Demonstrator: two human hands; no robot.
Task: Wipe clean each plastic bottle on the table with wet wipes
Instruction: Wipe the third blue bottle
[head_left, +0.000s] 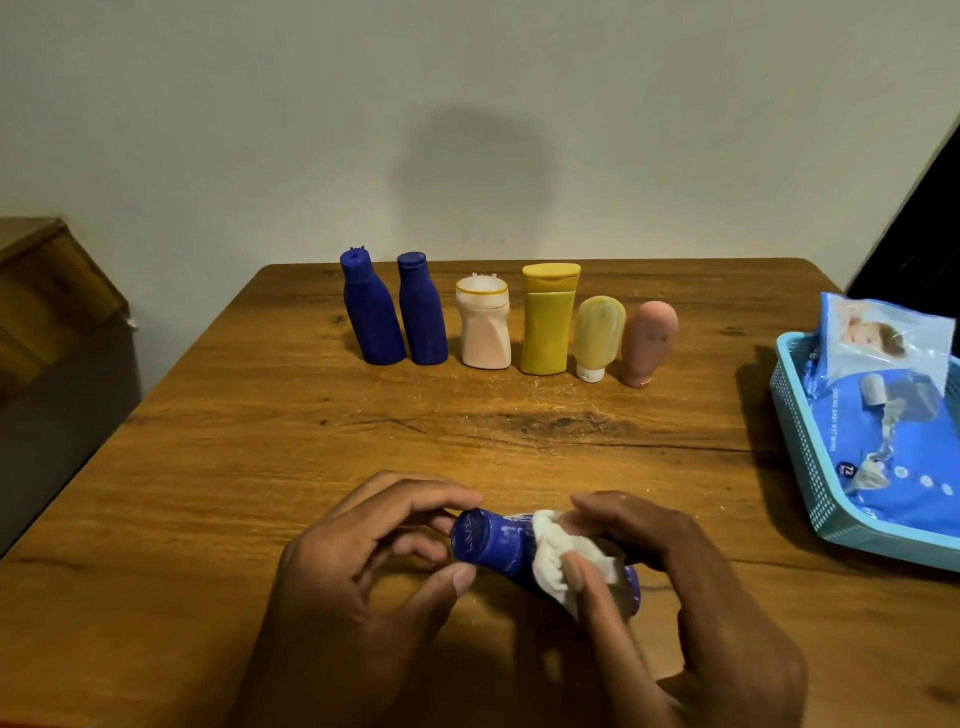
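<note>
A dark blue plastic bottle (493, 543) lies on its side between my hands, just above the wooden table (260, 467), near its front edge. My left hand (358, 566) pinches its cap end with fingertips and thumb. My right hand (675, 582) presses a crumpled white wet wipe (558, 556) around the bottle's body, hiding most of it. Several other bottles stand in a row at the back: two dark blue ones (371, 312) (422, 312), a pale pink one (484, 327), a yellow tube (548, 319), a small pale yellow bottle (597, 332) and a brownish pink one (647, 340).
A light blue plastic basket (810, 467) sits at the table's right edge, holding a blue wet wipes pack (893, 447) with another pack (878, 332) on top. A wall stands close behind the table. Wooden furniture (47, 280) is at the far left.
</note>
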